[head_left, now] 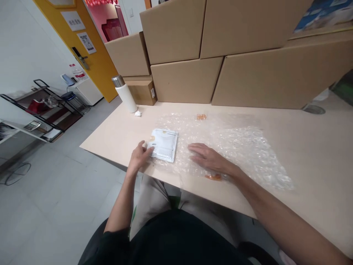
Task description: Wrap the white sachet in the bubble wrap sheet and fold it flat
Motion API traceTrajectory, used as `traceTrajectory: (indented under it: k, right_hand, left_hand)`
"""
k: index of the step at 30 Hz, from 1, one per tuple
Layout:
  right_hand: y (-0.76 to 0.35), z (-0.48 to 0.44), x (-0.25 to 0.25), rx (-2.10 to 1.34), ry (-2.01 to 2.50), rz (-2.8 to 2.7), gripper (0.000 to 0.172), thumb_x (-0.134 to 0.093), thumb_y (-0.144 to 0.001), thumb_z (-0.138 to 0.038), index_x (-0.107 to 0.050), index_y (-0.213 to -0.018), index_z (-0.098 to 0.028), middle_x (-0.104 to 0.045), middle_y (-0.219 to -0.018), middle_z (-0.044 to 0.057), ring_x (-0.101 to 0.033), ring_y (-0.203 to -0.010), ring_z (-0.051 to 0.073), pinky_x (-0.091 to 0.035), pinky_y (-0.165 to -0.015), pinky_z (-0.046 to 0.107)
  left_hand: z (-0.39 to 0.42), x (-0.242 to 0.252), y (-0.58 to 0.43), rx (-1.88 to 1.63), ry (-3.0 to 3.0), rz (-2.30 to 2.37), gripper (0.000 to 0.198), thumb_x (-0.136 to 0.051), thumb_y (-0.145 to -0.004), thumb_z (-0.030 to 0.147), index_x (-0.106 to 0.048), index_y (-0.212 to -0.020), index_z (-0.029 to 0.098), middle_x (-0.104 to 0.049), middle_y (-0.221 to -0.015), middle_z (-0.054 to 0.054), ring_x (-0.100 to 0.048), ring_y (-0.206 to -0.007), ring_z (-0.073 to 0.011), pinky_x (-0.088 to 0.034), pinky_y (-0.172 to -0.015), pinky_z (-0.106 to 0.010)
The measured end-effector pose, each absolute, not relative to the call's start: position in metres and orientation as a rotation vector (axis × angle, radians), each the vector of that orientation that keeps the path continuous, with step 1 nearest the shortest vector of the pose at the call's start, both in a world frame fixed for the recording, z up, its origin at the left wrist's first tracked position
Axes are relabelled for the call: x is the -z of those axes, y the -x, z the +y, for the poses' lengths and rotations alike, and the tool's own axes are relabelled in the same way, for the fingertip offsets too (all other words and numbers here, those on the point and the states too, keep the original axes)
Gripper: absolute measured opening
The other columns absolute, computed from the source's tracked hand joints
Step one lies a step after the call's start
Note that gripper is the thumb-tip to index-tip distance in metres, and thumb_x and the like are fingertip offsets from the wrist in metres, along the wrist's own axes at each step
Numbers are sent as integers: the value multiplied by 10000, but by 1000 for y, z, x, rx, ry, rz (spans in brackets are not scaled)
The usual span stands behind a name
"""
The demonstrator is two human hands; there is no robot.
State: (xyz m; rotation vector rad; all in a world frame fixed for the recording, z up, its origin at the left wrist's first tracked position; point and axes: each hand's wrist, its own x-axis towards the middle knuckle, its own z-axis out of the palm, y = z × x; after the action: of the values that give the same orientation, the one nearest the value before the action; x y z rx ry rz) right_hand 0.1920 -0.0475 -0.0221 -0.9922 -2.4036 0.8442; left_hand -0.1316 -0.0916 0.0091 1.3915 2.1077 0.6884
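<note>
A flat white pouch (164, 145) with small printing lies on the left part of a sheet of clear bubble wrap (248, 151) spread over the table. My left hand (139, 156) is at the pouch's lower left edge. Its thumb touches the pouch, with the index finger a little apart from it and the other fingers partly hidden. To the right of the pouch, my right hand (208, 158) lies flat on the bubble wrap, fingers stretched out and holding nothing. Orange tape (213, 177) shows at the wrap's near edge, and another orange piece (201, 116) at its far side.
Large cardboard boxes (187, 82) are stacked along the back of the pale table (107, 134). A white bottle (126, 96) with a metal cap stands at the back left, beside a crumpled white scrap (138, 113). A black-framed cart (52, 110) is on the floor, left.
</note>
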Motion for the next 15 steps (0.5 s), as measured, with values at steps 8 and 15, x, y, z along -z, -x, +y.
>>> traceTrajectory:
  k: [8,15]
  right_hand:
    - [-187,-45,32,-715,913,-2368,497,-426,-976,-491,-593,-1357,-219,-606,-1366,133,-540,-1289,317,-458,-1063,558]
    - [-188,-42,29,-752,935,-2228,415,-491,-952,-458,-667,-1248,-226,-656,-1285,127,-580,-1237,310,-465,-1051,546]
  left_hand:
    - [-86,-7,133,-983,-1132,1671,427,-809,-585,466,-605,-789,152,-657,-706,-22,-618,-639,-171,-449,-575,-266]
    - [-79,-53,126,-1229,-1261,1652,339,-715,-589,255,-442,-786,219,-581,-644,62,-527,-520,-110,-400,-518,-224]
